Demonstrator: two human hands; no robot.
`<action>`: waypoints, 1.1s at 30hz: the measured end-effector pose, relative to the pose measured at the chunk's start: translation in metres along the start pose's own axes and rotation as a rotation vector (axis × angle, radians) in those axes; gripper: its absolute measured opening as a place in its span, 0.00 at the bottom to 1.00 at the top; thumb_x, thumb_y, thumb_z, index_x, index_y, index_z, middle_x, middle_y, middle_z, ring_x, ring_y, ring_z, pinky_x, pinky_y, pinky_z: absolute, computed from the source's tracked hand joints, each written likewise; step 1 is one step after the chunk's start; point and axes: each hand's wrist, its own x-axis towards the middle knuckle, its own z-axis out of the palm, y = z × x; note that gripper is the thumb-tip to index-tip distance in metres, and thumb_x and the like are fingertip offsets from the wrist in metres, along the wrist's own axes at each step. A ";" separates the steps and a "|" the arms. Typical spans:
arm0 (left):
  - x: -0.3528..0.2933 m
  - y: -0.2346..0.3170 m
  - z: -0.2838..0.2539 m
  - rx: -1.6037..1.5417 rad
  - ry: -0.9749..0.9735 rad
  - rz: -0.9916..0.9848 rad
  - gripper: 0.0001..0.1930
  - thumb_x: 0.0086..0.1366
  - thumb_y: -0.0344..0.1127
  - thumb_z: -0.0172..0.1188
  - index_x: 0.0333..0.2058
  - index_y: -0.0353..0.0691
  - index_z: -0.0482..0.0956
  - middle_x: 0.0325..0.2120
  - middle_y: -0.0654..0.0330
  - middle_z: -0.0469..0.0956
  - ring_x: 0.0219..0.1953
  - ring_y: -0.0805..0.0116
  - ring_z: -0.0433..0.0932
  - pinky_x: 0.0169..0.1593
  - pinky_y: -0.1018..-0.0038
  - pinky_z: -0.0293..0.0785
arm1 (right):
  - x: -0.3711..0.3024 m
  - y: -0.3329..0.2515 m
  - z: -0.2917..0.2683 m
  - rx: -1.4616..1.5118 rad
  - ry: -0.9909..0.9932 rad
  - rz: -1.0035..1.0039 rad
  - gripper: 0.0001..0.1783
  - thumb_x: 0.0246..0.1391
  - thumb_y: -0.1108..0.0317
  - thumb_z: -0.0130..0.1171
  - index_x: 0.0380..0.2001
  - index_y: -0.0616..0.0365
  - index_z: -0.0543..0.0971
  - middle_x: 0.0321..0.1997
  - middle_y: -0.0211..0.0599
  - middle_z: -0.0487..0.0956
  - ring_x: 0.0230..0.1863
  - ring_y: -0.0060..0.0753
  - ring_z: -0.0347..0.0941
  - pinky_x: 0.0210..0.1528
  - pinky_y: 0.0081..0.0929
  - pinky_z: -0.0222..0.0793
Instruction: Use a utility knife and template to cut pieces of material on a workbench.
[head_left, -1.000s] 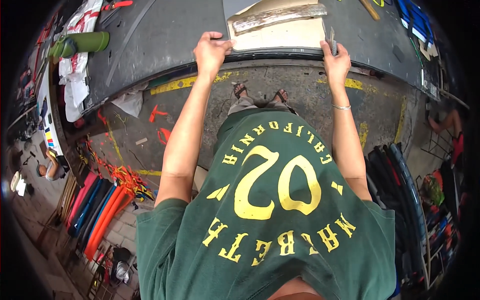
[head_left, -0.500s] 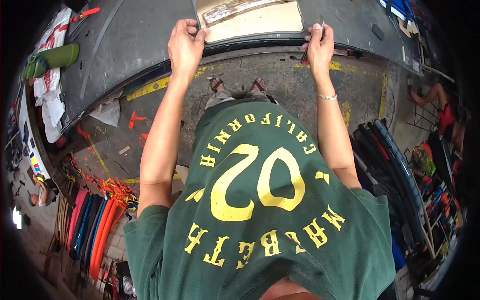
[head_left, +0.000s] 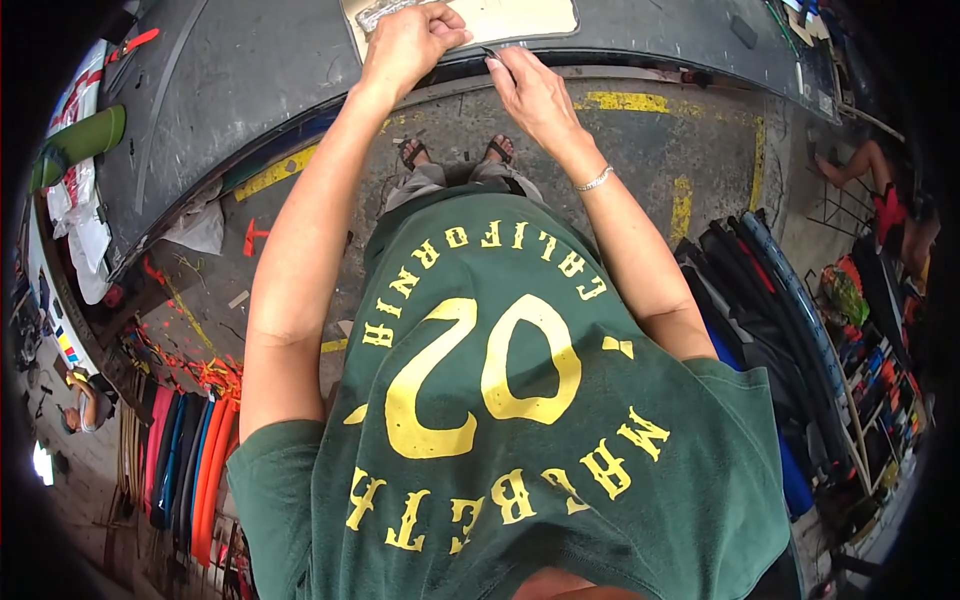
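At the near edge of the dark table, my left hand (head_left: 412,45) reaches over a cream panel (head_left: 525,18) with a dark border. Its thumb and fingers come together in a pinch; what is between them, if anything, is too small to make out. Under and beside this hand, a shiny strip (head_left: 378,12) like clear tape or film lies on the panel. My right hand (head_left: 538,95) is just right of the left, off the table's front edge, closed round a slim dark tool (head_left: 490,53) whose tip points at the left fingers. Most of the tool is hidden in the palm.
The dark table (head_left: 260,70) spans the far side. A green roll (head_left: 95,135) and white plastic wrapping (head_left: 88,240) lie at its left. Fabric rolls stand lower left (head_left: 205,470) and right (head_left: 790,330). Orange scraps (head_left: 255,236) litter the floor. Another person's leg (head_left: 860,165) shows at right.
My right hand has moved left from beyond the panel's right corner, bringing the tool close to my left hand. My left hand has shifted right and farther over the panel, its fingers now pinched.
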 end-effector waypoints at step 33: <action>0.000 0.007 -0.007 -0.051 -0.007 -0.111 0.09 0.54 0.34 0.64 0.29 0.35 0.84 0.19 0.52 0.79 0.23 0.69 0.77 0.31 0.69 0.74 | 0.005 -0.012 -0.002 -0.100 -0.071 0.052 0.08 0.67 0.63 0.54 0.36 0.56 0.72 0.36 0.46 0.76 0.38 0.61 0.75 0.37 0.52 0.73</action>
